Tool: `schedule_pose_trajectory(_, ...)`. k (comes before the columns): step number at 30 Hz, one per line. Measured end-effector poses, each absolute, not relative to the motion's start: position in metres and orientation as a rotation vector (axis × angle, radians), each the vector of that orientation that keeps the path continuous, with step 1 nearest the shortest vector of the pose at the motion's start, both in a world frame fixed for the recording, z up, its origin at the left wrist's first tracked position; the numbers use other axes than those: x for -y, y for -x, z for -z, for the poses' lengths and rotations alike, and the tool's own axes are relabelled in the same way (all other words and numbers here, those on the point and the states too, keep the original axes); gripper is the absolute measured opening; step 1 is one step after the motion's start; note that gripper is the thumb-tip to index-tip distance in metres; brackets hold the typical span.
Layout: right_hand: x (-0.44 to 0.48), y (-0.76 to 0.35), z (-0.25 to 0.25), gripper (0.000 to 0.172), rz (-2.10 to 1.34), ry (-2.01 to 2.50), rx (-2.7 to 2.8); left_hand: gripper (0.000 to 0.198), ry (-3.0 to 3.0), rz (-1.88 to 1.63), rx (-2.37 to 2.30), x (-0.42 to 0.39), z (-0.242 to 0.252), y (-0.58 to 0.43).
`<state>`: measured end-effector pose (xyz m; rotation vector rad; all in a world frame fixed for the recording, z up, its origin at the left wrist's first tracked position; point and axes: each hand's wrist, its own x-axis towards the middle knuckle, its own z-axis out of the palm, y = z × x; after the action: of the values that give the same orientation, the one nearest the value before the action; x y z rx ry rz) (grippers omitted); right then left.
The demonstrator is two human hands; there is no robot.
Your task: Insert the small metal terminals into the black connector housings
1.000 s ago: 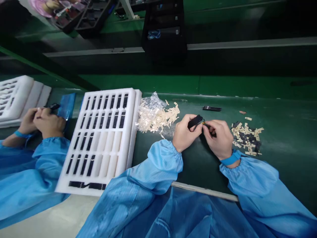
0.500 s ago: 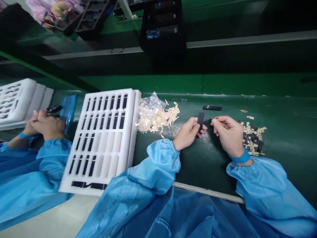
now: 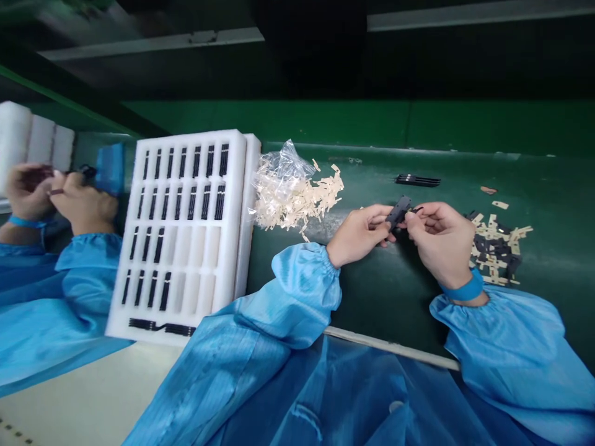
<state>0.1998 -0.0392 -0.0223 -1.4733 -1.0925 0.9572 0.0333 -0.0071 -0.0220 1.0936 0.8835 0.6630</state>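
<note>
My left hand (image 3: pixel 360 234) grips a dark flat strip (image 3: pixel 398 212), which slants up to the right between thumb and fingers. Close beside it, my right hand (image 3: pixel 441 238) pinches a small dark piece (image 3: pixel 417 210) at the strip's right side; its exact shape is too small to tell. Several thin black strips (image 3: pixel 418 180) lie together on the green table behind my hands. Right of my right hand is a pile of cream and black small parts (image 3: pixel 495 251). A larger heap of cream pieces (image 3: pixel 297 201) lies to the left, partly under a clear plastic bag (image 3: pixel 290 164).
A white foam tray (image 3: pixel 190 238) holding black strips in slots stands on the left, over another one. Further left are a co-worker's hands (image 3: pixel 83 201), a blue packet (image 3: pixel 110 168) and more white foam (image 3: pixel 41 145). The table's pale front edge (image 3: pixel 393 348) runs before me.
The view has tipped downward. The dark strip in my left hand has turned from upright to slanting, and my right hand has come closer to it. The co-worker's hands have moved slightly apart.
</note>
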Motion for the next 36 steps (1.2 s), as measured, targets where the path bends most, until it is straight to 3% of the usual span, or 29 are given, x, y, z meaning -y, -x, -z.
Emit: schedule_pose_trajectory(36,0.0423,-0.1976,0.0243,0.011,-0.855,1.492,1.182,0.037,-1.117,-0.651,-0.911,0.0108,0.0199,-0.0316)
